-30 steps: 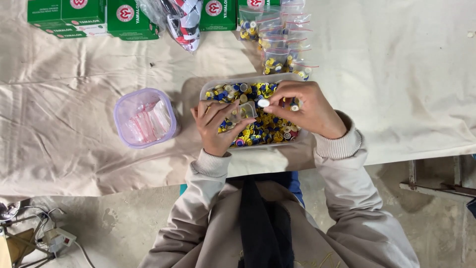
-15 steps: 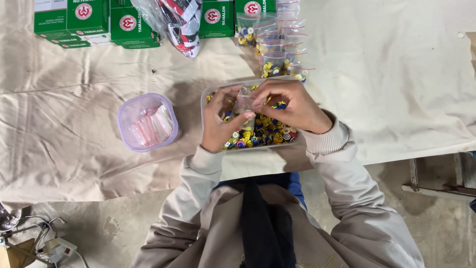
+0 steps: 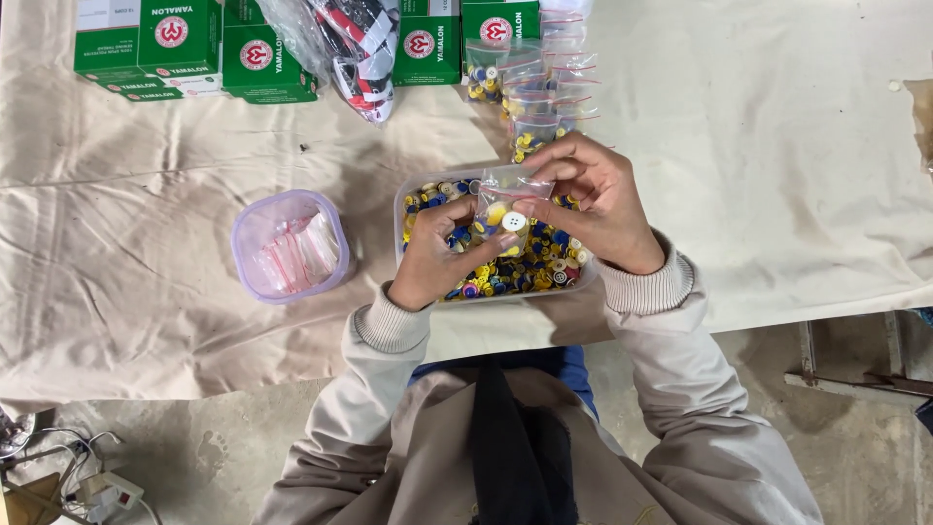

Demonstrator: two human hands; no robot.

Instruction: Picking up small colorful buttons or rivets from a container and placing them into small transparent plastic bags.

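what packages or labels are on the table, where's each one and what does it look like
Green boxes: far left edge, flat cardboard cartons, green with a round red and white emblem.
More green boxes: far edge, middle, same look.
Filled zip bags: far middle, a clear pile with red seal lines, buttons inside.
Small clear bag: held over the button tray by the left hand and right hand.
Round tub: left, lilac, empty bags inside.

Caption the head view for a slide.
Both hands, left hand and right hand, hold a small clear bag over a tray of coloured buttons.
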